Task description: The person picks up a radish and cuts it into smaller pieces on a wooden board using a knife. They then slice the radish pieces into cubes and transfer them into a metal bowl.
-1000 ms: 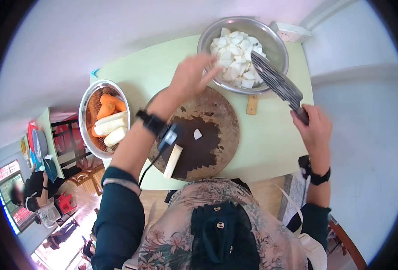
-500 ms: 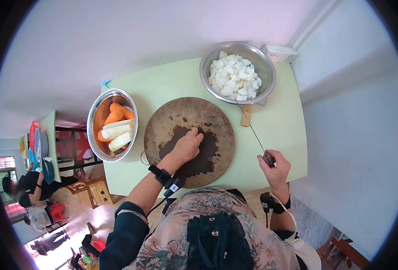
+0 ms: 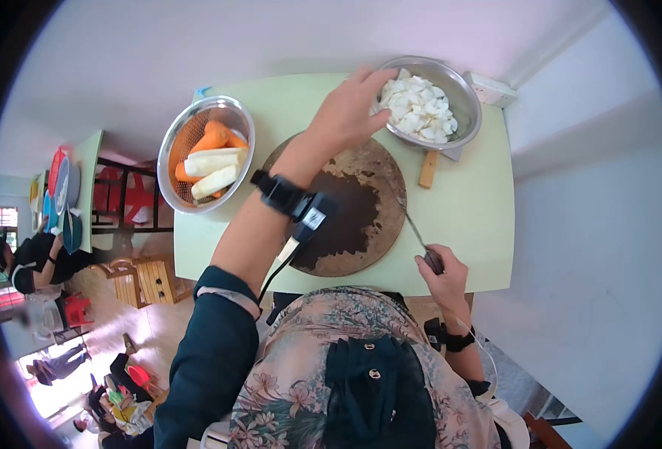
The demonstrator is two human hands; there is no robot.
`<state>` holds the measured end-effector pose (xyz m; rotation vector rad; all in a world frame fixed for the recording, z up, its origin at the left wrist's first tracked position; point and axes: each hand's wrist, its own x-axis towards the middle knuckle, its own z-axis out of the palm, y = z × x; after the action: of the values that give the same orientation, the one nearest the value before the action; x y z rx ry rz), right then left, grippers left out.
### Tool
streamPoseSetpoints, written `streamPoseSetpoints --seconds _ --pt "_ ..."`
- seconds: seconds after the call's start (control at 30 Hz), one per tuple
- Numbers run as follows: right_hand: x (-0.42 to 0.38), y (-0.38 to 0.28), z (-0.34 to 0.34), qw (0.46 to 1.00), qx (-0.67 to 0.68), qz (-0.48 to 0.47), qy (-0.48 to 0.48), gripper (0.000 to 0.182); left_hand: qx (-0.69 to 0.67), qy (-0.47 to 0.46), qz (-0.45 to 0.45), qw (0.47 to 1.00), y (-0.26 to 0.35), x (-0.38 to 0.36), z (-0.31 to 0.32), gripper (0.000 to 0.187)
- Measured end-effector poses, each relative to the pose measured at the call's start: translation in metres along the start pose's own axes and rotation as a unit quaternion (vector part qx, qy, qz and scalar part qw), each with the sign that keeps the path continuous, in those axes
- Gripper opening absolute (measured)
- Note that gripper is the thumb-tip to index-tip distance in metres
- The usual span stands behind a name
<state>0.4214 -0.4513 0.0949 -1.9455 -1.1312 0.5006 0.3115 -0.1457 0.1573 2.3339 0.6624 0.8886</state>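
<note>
Left hand [image 3: 350, 112] reached bowl [image 3: 462, 93] (fingers curled).

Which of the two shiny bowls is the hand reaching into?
The left hand reaches over the round metal bowl of white cut chunks. The other, a metal strainer bowl, holds orange carrots and long white pieces.

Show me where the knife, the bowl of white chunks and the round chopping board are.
knife [image 3: 413, 230], head view, on the thin blade above the right hand.
bowl of white chunks [image 3: 466, 97], head view, on the bare metal rim at right.
round chopping board [image 3: 379, 168], head view, on the dry brown surface, upper right.
</note>
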Motion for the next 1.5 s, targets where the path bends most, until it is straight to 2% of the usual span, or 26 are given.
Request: streamPoseSetpoints --seconds 0.07,0.1,0.13,0.2,0.3,0.37,0.6,1.03,1.2,1.5 --pt "0.006 -0.014 0.011 0.996 0.000 0.026 -0.082 0.027 0.002 -0.007 -0.069 0.998 -0.001 -0.038 -0.022 0.033" --pt "0.008 -0.012 0.019 0.995 -0.009 -0.033 -0.097 0.027 0.003 0.015 -0.082 0.996 -0.007 -0.063 -0.027 0.029" --pt "0.010 -0.012 0.027 0.994 -0.007 -0.032 -0.104 0.027 0.005 0.037 -0.095 0.995 -0.017 -0.094 -0.029 0.026" --pt "0.015 -0.012 0.042 0.984 -0.026 -0.101 -0.144 0.027 0.029 0.085 -0.205 0.975 -0.033 -0.157 -0.029 0.023" --pt "0.019 -0.016 0.060 0.972 -0.046 -0.127 -0.191 0.025 0.110 0.058 -0.226 0.966 -0.043 -0.234 -0.023 0.021" --pt "0.020 -0.023 0.069 0.967 -0.047 -0.144 -0.205 0.025 0.152 0.041 -0.118 0.981 -0.030 -0.254 -0.015 0.022" --pt "0.020 -0.044 0.075 0.943 -0.114 -0.201 -0.239 0.024 0.141 -0.004 -0.097 0.985 -0.018 -0.250 0.006 0.023" --pt "0.014 -0.052 0.078 0.935 -0.162 -0.185 -0.255 0.025 0.166 -0.045 -0.091 0.981 -0.027 -0.250 0.014 0.025" --pt "0.023 -0.067 0.073 0.915 -0.178 -0.160 -0.326 0.023 0.178 -0.046 -0.094 0.978 -0.029 -0.251 0.015 0.026" --pt "0.032 -0.067 0.072 0.902 -0.172 -0.158 -0.364 0.022 0.173 -0.035 -0.088 0.980 -0.029 -0.250 0.015 0.028"
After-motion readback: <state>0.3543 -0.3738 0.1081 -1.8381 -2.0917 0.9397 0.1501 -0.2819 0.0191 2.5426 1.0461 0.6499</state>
